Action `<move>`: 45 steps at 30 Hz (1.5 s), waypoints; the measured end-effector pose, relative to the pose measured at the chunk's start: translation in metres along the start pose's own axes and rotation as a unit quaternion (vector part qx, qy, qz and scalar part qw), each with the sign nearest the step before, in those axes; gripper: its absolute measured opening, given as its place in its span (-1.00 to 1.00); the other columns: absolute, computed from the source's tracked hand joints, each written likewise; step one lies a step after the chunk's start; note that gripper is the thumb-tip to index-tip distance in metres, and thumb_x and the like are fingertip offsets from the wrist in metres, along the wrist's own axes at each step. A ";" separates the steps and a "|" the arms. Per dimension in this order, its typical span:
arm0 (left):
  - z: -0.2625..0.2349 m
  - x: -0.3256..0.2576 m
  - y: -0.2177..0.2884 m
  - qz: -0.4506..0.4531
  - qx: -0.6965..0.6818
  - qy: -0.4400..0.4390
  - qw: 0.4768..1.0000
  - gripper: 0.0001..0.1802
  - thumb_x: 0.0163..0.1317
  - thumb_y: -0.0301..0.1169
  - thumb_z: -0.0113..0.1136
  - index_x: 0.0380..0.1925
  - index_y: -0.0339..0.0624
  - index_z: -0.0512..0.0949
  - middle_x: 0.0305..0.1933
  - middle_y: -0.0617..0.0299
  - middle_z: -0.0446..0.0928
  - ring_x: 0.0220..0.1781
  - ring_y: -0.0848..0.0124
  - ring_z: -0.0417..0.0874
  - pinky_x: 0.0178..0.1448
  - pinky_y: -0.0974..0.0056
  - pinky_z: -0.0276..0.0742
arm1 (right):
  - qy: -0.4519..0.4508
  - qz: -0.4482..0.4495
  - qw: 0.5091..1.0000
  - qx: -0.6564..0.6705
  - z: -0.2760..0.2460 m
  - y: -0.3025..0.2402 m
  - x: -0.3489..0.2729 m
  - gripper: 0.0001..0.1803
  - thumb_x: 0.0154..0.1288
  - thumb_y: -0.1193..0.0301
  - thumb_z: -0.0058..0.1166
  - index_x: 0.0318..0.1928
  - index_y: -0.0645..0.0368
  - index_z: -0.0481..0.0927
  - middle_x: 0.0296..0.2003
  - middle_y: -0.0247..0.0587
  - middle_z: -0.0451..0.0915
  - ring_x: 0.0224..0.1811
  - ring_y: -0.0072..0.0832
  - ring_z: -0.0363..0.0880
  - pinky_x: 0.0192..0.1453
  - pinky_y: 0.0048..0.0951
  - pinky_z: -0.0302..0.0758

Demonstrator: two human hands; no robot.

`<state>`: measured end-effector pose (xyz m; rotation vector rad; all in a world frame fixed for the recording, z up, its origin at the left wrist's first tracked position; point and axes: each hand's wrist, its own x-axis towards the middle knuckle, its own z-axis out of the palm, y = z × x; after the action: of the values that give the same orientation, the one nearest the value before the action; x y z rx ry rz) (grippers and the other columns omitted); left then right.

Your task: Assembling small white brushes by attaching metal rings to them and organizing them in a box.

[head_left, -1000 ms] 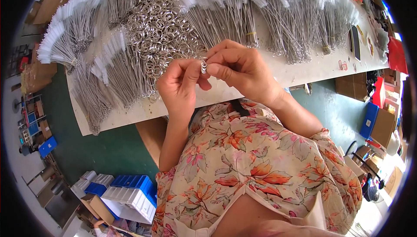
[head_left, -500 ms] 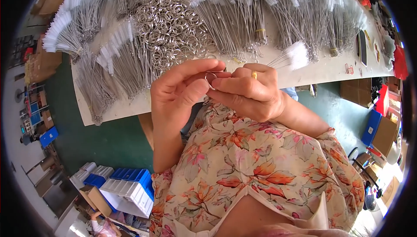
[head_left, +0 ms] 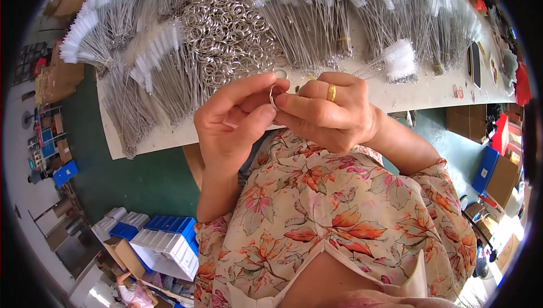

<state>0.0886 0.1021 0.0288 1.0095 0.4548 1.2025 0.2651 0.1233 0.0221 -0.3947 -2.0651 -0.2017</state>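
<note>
In front of my chest, both hands meet at one thin metal split ring [head_left: 272, 98]. The thumb and forefinger of my left hand [head_left: 229, 117] pinch its left side, the other fingers curled behind. My right hand [head_left: 334, 113], with a gold finger ring, grips the split ring's right side between thumb and bent forefinger. Just beyond the right knuckles are white-bristled wire brushes [head_left: 399, 60]. Their thin stems run back behind that hand, and I cannot tell whether it holds them. A large heap of loose split rings [head_left: 226, 34] lies on the table beyond my left hand.
Bundles of wire brushes [head_left: 90, 34] cover the left of the white table [head_left: 390, 98], more bundles [head_left: 317, 20] the far middle and right. A dark flat object [head_left: 474, 65] lies at the right. Blue and white bins [head_left: 167, 246] stand on the floor at lower left; cardboard boxes [head_left: 466, 120] are at right.
The split ring has turned from facing me to nearly edge-on between my fingers. My right hand has shifted slightly right, and the white brushes beyond it appear a little farther right and away.
</note>
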 end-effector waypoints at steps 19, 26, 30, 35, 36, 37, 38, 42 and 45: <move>0.003 0.013 0.011 0.201 0.422 0.072 0.881 -0.65 -0.06 -0.72 0.19 -0.17 -0.46 0.51 -0.15 0.00 0.53 -0.25 0.34 0.64 -0.16 0.38 0.60 | 0.018 0.621 0.529 0.579 -0.010 -0.002 0.030 -0.82 0.19 0.34 0.16 -0.29 0.20 0.59 -0.54 -0.45 0.52 -0.61 -0.78 0.34 -0.55 -0.72 0.26; -0.008 0.013 0.013 0.157 0.392 0.051 0.905 -0.67 -0.04 -0.74 0.16 -0.18 -0.48 0.51 -0.15 -0.01 0.54 -0.20 0.37 0.62 -0.11 0.40 0.59 | -0.081 0.585 0.618 0.518 -0.005 0.012 0.027 -0.85 0.17 0.39 0.17 -0.34 0.24 0.62 -0.56 -0.42 0.53 -0.65 -0.75 0.35 -0.57 -0.70 0.28; -0.013 0.015 0.017 0.134 0.333 0.033 0.933 -0.67 -0.02 -0.75 0.13 -0.16 -0.48 0.50 -0.15 -0.01 0.54 -0.17 0.39 0.61 -0.09 0.42 0.57 | -0.162 0.545 0.678 0.465 -0.012 0.016 0.031 -0.85 0.13 0.42 0.18 -0.31 0.24 0.62 -0.55 -0.37 0.56 -0.64 -0.73 0.38 -0.55 -0.68 0.31; -0.020 0.016 0.025 0.028 0.302 0.041 0.952 -0.72 0.05 -0.68 0.10 -0.17 -0.46 0.51 -0.22 0.06 0.56 -0.25 0.43 0.61 -0.13 0.39 0.60 | -0.148 0.585 0.575 0.552 -0.013 0.014 0.027 -0.83 0.20 0.41 0.12 -0.25 0.25 0.60 -0.48 -0.34 0.56 -0.58 -0.71 0.44 -0.57 -0.68 0.30; -0.021 0.018 0.026 0.028 0.303 0.042 0.952 -0.72 0.05 -0.68 0.10 -0.17 -0.46 0.51 -0.22 0.06 0.56 -0.25 0.43 0.61 -0.13 0.39 0.60 | -0.110 0.604 0.497 0.613 -0.011 0.013 0.024 -0.83 0.23 0.41 0.09 -0.23 0.25 0.58 -0.46 -0.33 0.55 -0.56 -0.70 0.46 -0.57 -0.68 0.30; -0.021 0.021 0.028 -0.023 0.240 0.051 0.969 -0.73 0.07 -0.67 0.09 -0.17 -0.46 0.51 -0.24 0.08 0.57 -0.27 0.45 0.61 -0.15 0.39 0.60 | -0.112 0.602 0.496 0.615 -0.008 0.012 0.023 -0.83 0.23 0.41 0.09 -0.23 0.25 0.58 -0.46 -0.33 0.55 -0.56 -0.70 0.46 -0.57 -0.68 0.30; -0.022 0.023 0.029 -0.073 0.175 0.059 0.980 -0.74 0.08 -0.65 0.09 -0.18 -0.45 0.51 -0.26 0.10 0.57 -0.28 0.46 0.60 -0.16 0.40 0.60 | -0.093 0.606 0.476 0.630 -0.006 0.011 0.022 -0.82 0.24 0.41 0.07 -0.21 0.25 0.57 -0.45 -0.33 0.54 -0.54 -0.69 0.47 -0.57 -0.68 0.31; -0.033 0.024 0.029 -0.076 0.179 0.062 0.979 -0.75 0.09 -0.65 0.09 -0.18 -0.46 0.51 -0.26 0.12 0.57 -0.28 0.48 0.60 -0.19 0.42 0.59 | -0.068 0.617 0.463 0.633 0.007 0.010 0.021 -0.84 0.25 0.43 0.05 -0.23 0.26 0.56 -0.47 -0.34 0.52 -0.54 -0.67 0.47 -0.56 -0.63 0.33; -0.035 0.013 0.031 -0.074 0.226 0.102 0.966 -0.73 0.09 -0.62 0.13 -0.16 -0.43 0.51 -0.27 0.15 0.57 -0.28 0.50 0.60 -0.23 0.43 0.58 | -0.127 0.568 0.680 0.445 0.016 0.001 0.019 -0.87 0.21 0.45 0.08 -0.26 0.26 0.56 -0.47 -0.31 0.52 -0.56 -0.63 0.47 -0.56 -0.55 0.35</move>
<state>0.0490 0.1285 0.0389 1.2162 0.9851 1.0933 0.2437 0.1329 0.0306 -1.0023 -1.5215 1.6153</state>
